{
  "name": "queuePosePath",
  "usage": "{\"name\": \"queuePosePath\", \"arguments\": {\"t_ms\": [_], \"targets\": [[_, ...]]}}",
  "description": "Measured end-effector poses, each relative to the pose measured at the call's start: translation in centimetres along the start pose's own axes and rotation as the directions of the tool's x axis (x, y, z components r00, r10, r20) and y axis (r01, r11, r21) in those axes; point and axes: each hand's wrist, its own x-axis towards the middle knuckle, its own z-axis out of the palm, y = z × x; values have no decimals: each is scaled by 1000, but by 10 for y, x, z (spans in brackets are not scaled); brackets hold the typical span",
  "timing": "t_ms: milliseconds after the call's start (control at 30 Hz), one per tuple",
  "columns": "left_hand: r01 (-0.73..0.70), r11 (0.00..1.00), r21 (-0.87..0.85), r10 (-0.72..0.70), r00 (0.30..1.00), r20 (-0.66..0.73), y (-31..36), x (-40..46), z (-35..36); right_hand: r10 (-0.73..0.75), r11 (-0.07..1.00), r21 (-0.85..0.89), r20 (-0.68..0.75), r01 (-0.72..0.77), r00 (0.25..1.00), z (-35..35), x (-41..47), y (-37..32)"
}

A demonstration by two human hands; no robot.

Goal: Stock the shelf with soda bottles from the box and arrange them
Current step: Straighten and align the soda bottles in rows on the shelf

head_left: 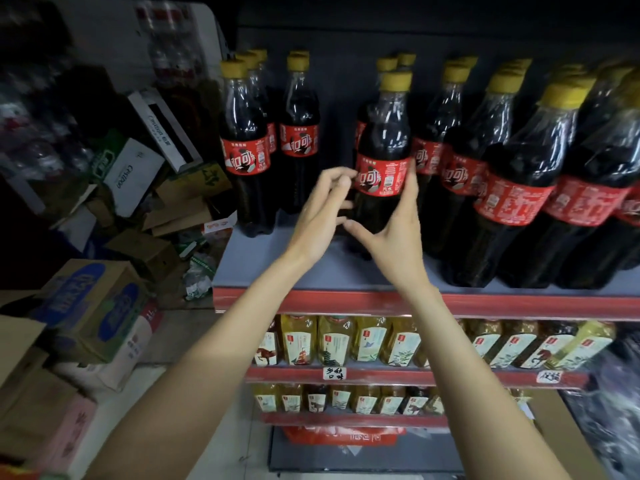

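The cola bottle between the hands is clear plastic filled with dark soda, capped in yellow, with a red label banded round its middle showing white lettering and a white panel. It stands upright on the grey top shelf, long axis vertical, cap up and label facing the camera, at the front of a row with more yellow caps just behind it. To its left is an open stretch of shelf, then two more rows of the same bottles; to its right the rows are packed closely to the frame edge. Both arms reach up and forward from the bottom of the frame. The right hand lies against the bottle's right side, fingers straight and together along the label edge, thumb stretched out low across the front of the bottle. The left hand is at the bottle's left side, fingers loosely bent and slightly apart, their tips at the label's edge; whether they actually touch it is hard to tell through the motion blur. Below, shelves with red edges hold yellow and dark tea bottles, and cardboard boxes are heaped on the floor at left.
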Motion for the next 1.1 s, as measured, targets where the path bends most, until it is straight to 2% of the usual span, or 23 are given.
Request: {"name": "queuePosePath", "arguments": {"t_ms": [133,233,433,567,733,900,1100], "targets": [[-107,982,155,118,991,-69,-6,-17,-30,15,980,190,208,-55,978,18,20,1],[-133,971,199,154,983,-95,-7,-23,-47,17,963,254,271,-89,963,37,29,1],[-93,970,224,121,986,-113,-10,-23,-62,-10,977,211,169,-26,986,67,30,-11],[-73,961,265,104,989,-105,-10,-23,-68,-29,993,117,100,17,995,78,31,-14],[-95,954,285,124,989,-83,-18,-14,-73,10,997,77,62,-14,998,88,37,-15],[-55,960,276,91,989,-119,-22,-7,-75,27,999,25,23,-28,999,99,42,-16],[-37,969,244,75,987,-145,-16,-16,-74,55,998,-20,39,-54,998,87,24,-23]]}}
